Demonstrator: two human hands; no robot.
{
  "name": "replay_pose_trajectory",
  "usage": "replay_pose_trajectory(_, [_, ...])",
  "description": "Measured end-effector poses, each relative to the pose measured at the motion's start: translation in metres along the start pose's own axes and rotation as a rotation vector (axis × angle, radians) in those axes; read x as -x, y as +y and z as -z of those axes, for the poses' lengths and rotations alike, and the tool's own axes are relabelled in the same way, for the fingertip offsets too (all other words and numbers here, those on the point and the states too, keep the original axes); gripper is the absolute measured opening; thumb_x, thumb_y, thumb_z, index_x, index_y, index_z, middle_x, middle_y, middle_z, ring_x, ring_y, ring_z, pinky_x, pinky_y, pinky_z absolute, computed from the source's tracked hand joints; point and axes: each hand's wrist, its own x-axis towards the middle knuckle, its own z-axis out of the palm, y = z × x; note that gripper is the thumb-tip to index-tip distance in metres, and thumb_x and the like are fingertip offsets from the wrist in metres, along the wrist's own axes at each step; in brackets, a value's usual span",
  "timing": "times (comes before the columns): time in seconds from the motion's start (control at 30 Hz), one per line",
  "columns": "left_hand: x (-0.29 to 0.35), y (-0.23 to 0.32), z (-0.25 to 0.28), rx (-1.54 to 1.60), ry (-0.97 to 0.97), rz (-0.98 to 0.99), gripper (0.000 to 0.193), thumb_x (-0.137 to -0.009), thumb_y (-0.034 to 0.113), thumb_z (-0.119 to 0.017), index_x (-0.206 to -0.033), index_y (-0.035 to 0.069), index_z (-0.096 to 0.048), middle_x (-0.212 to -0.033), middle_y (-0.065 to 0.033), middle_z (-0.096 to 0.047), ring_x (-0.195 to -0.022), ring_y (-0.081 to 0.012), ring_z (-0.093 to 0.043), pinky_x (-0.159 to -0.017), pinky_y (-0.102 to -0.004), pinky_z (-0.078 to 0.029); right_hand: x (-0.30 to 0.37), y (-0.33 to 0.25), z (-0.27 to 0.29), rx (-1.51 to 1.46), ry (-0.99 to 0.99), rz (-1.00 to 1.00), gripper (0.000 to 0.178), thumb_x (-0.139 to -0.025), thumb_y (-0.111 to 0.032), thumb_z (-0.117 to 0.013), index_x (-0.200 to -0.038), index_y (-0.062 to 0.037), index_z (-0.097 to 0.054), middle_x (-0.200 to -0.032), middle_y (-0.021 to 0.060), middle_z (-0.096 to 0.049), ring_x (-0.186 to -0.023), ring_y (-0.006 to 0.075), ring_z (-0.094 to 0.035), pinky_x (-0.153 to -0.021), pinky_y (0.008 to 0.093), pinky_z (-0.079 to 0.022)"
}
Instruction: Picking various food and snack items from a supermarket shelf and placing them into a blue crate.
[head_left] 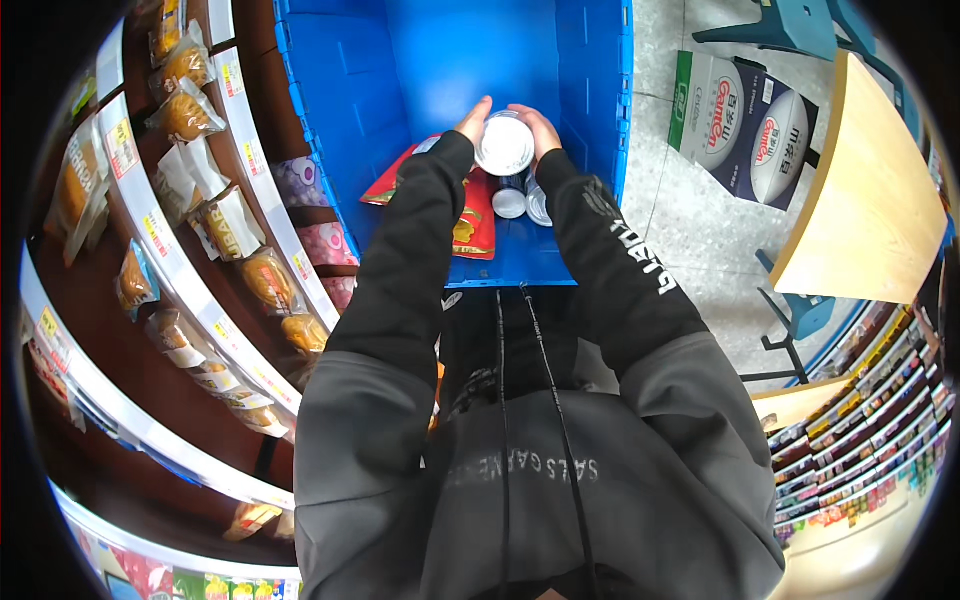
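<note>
Between my two hands is a round can (505, 146) with a pale, silvery-rimmed end facing up. My left hand (475, 121) presses its left side, and my right hand (541, 131) wraps round its right side; the sleeves hide part of both hands. The can is over the inside of a blue plastic crate (480, 60). Below it in the crate are two more cans, one small (509, 204) and one partly behind my right sleeve (538, 206). Red packets (474, 225) lie to their left, partly covered by my left forearm.
Shelves (165, 250) with wrapped breads (268, 280) line the left side, close to the crate. To the right are printed cartons (745, 130) on the grey floor, a light wooden tabletop (860, 190) and blue-green stools (775, 28). Stocked shelves (870, 400) curve along the lower right.
</note>
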Motion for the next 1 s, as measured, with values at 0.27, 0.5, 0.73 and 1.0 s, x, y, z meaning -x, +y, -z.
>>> replay_pose_trajectory(0.27, [-0.087,-0.056,0.002,-0.067,-0.017,0.030,0.050,-0.082,0.043,-0.048,-0.111,0.002,-0.052,-0.089,-0.0156,-0.061,-0.079,-0.0250,-0.059,-0.073,-0.0369,-0.046,-0.017,0.022,0.053,0.144,0.113,-0.095,0.037,-0.081,-0.022,-0.049,-0.111,-0.0021,-0.057,-0.096,0.0102,-0.061,-0.089,0.0176,-0.058,-0.077,0.0278,-0.046])
replay_pose_trajectory(0.5, [-0.113,-0.074,0.062,-0.832,0.263,-0.257,0.058,-0.069,0.042,-0.056,-0.118,0.012,-0.052,-0.122,-0.0228,-0.042,-0.112,-0.0362,-0.041,-0.095,-0.0354,-0.035,-0.023,0.049,0.038,0.569,0.057,-0.187,0.040,-0.072,-0.018,-0.061,-0.112,-0.0114,-0.060,-0.093,0.0096,-0.061,-0.080,0.0159,-0.057,-0.077,0.0250,-0.045])
replay_pose_trajectory(0.73, [-0.090,-0.067,0.032,-1.020,0.377,-0.243,0.058,-0.070,0.040,-0.059,-0.119,0.011,-0.052,-0.120,-0.0264,-0.044,-0.114,-0.0355,-0.040,-0.099,-0.0346,-0.031,-0.014,0.056,0.022,0.814,0.278,-0.025,0.033,-0.074,-0.024,-0.055,-0.105,-0.0179,-0.063,-0.108,0.0193,-0.050,-0.108,0.0320,-0.040,-0.095,0.0326,-0.034])
replay_pose_trajectory(1.0, [-0.087,-0.080,0.042,-1.544,0.317,-0.289,0.047,-0.083,0.038,-0.030,-0.104,0.008,-0.060,-0.111,-0.0179,-0.055,-0.106,-0.0362,-0.049,-0.094,-0.0398,-0.036,0.009,0.039,0.001,1.264,0.040,-0.147,0.041,-0.084,-0.036,-0.033,-0.107,-0.0141,-0.059,-0.116,0.0128,-0.053,-0.110,0.0356,-0.044,-0.095,0.0427,-0.034])
